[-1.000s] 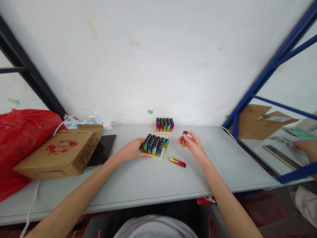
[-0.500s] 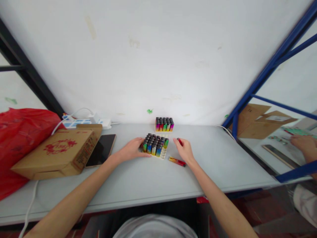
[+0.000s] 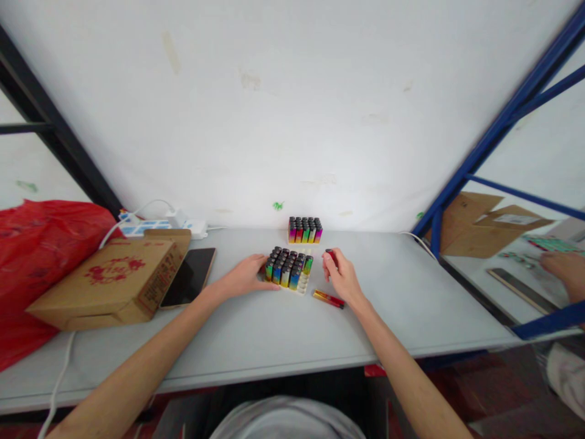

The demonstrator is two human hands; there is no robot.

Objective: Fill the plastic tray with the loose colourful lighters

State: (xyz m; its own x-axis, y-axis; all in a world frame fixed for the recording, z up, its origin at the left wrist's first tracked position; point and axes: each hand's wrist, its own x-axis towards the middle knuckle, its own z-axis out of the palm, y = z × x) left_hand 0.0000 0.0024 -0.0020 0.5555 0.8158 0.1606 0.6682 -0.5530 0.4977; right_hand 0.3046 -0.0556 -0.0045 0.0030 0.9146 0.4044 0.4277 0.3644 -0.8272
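Multicoloured lighters [image 3: 285, 268] with black tops stand upright in rows in a pale tray [image 3: 302, 285], whose bare slots show along its right side. My left hand [image 3: 249, 274] grips this tray at its left side, thumb along the near edge and fingers behind. Just right of the tray, my right hand [image 3: 340, 275] is closed around a red lighter [image 3: 331, 255], partly hidden by the fingers. A loose red and yellow lighter [image 3: 328, 299] lies on the table below that hand.
A second block of upright lighters [image 3: 305, 230] stands by the wall. At left are a cardboard box [image 3: 105, 280], a phone [image 3: 189, 277], a power strip [image 3: 196, 229] and a red plastic bag [image 3: 55, 244]. Beyond the blue frame [image 3: 484, 140], another person's hand [image 3: 564, 271] shows.
My right hand has shifted slightly, and the red lighter in its fingers shows more clearly. My left hand keeps its hold on the tray. The whole view has moved a little.
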